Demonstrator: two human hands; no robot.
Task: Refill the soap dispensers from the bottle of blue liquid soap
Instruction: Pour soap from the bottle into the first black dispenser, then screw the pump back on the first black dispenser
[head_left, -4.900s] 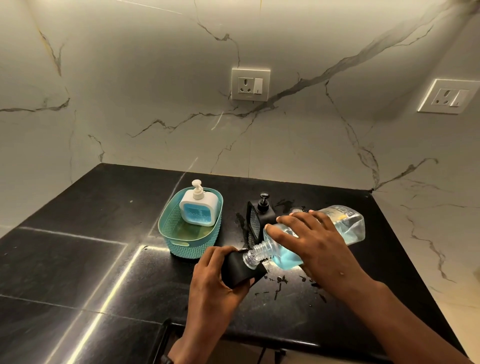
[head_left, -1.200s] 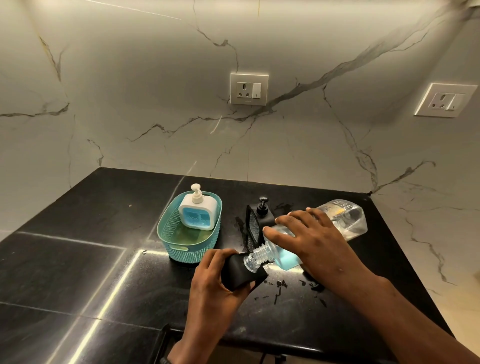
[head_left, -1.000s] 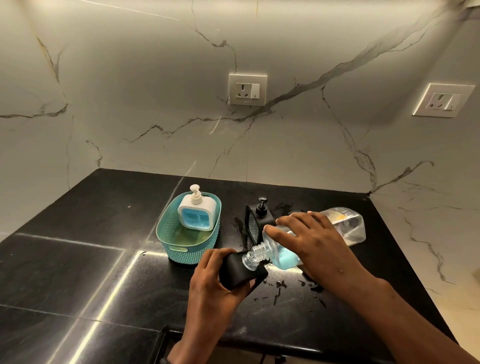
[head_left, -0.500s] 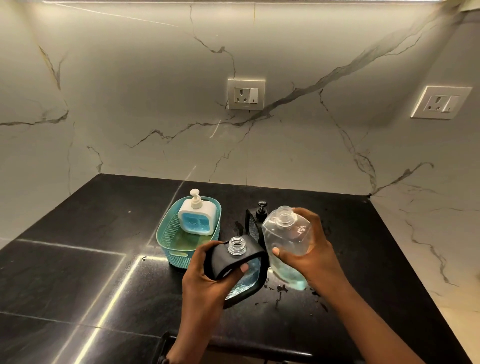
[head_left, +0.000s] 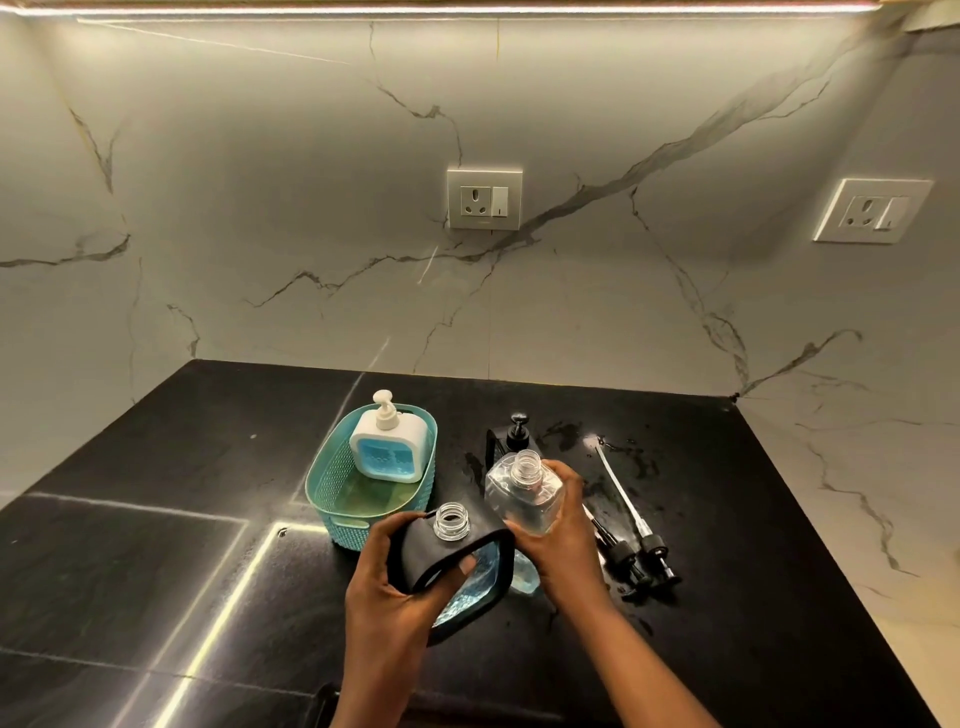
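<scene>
On the black counter (head_left: 156, 519) under a marble wall, the head view shows the pour is over: the bottle (head_left: 524, 501), tipped into the dispenser (head_left: 457, 577) a second ago, now stands upright beside it with little blue left. The right hand (head_left: 558, 525) wraps its fingers round the bottle; the left hand (head_left: 389, 577) grips the open-necked dispenser. Two pumps (head_left: 636, 551) lie nearby, so recapping likely follows.

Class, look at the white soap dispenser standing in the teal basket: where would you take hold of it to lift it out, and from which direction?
Probably the white soap dispenser is best gripped by its flat side walls, reaching down from above. It stands upright in the teal basket, whose walls block a low side approach, and the thin pump head offers a poor hold.
</scene>
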